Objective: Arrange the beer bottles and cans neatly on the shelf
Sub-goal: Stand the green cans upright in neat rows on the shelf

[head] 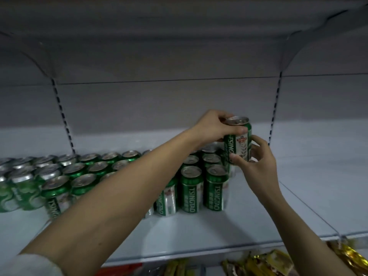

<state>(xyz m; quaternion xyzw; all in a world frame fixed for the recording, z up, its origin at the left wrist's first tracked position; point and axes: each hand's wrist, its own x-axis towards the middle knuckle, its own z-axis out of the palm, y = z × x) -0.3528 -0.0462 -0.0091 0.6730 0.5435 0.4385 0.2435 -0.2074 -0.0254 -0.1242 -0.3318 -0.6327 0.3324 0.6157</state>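
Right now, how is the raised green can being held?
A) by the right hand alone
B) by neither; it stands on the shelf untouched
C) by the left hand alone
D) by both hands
D: the left hand curls round the top of the can and the right hand holds its lower part, at the right end of the rows of cans.

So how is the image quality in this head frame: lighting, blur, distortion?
Head view: dim, bluish light; the can held by both the left hand and the right hand reads sharp, the far-left cans smear; wide-angle bends the shelf uprights.
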